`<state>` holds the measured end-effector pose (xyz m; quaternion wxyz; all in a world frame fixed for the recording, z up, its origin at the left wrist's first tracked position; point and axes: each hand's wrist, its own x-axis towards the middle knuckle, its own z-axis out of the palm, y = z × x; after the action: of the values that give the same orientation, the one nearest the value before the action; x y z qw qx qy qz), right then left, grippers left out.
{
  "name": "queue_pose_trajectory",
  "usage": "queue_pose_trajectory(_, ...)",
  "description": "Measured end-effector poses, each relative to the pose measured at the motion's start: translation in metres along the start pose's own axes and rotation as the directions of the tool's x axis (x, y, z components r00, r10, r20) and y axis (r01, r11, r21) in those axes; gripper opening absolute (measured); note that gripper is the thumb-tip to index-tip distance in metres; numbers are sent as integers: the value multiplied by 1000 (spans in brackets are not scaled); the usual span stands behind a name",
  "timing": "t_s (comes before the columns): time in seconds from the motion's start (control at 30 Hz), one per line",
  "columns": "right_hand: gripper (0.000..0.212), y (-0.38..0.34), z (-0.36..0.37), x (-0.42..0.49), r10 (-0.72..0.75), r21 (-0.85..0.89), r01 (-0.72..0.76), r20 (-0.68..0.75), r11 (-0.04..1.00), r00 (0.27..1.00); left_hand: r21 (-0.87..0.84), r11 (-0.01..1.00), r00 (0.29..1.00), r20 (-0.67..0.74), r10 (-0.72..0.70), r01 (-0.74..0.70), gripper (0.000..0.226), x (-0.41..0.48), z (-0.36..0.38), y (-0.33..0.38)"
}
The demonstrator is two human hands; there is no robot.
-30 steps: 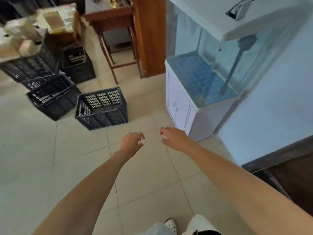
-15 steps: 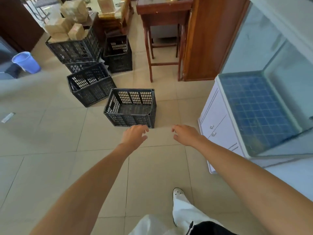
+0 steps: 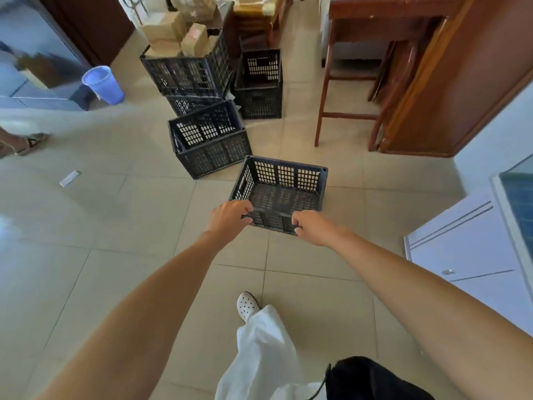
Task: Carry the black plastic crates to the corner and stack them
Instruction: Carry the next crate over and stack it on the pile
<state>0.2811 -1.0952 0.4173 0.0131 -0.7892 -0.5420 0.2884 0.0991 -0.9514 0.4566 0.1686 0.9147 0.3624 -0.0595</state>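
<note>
The nearest black plastic crate sits empty on the tiled floor right in front of me. My left hand curls its fingers over the left end of the crate's near rim. My right hand grips the same near wall at its right end. Behind it stands a second empty black crate. Further back, a crate filled with cardboard boxes rests on another crate, and two more empty crates are stacked beside it.
A wooden stool and a brown cabinet stand at the back right. A white cabinet with a fish tank is close on my right. A blue bucket and another person's foot are at the left.
I have stepped closer to the nearest crate. Both hands, open in the air before, have come down onto its near rim and closed on it.
</note>
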Motion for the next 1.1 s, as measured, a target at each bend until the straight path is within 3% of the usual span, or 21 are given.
queue_pose_trajectory(0.23, 22, -111, -58, 142, 5, 41, -2, -71, 999, 997, -38, 999, 999, -40, -24, 23, 23, 106, -75, -136)
queue_pose_trajectory(0.5, 26, -162, -94, 294, 45, -15, -44, 90, 999, 995, -81, 996, 999, 7, -40, 41, 24, 219, -106, -254)
queue_pose_trajectory(0.7, 24, -196, -148, 435, 32, -51, -26, 113, 998, 993, -107, 988, 993, 3, -115, 115, 27, 304, -152, -344)
queue_pose_trajectory(0.93, 22, -287, -171, 564, -11, -17, 12, 53, 1000, 999, -133, 959, 968, -5, -252, 249, 28, 359, -199, -475)
queue_pose_trajectory(1.1, 20, -353, -185, 650, 47, -2, -47, 86, 999, 995, -119, 964, 971, 8, -239, 238, 30, 407, -234, -580)
